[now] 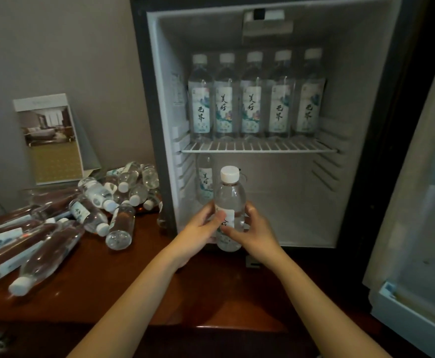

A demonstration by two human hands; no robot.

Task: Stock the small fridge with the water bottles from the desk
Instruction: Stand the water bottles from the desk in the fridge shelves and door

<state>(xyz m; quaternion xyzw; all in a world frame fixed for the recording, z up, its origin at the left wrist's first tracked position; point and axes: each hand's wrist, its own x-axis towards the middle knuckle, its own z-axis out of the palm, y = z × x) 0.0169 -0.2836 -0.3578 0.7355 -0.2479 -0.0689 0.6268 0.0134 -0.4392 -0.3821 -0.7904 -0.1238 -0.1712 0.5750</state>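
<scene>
We hold one bottle (230,200) upright at the fridge (340,73) opening, left hand (198,231) and right hand (257,229) both curled round it. At 9 o'clock, spare bottles (95,202) lie on the counter (133,280).

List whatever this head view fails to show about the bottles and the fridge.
All in the head view:
- Held bottle: label mostly covered by the left hand and right hand gripping it.
- Lower-shelf bottle: cap behind the wire shelf, right side behind the held bottle.
- Desk bottles: pile cut off by the left edge, so no count.
- Fridge door: cut off at the right edge; its shelves blurred.
</scene>
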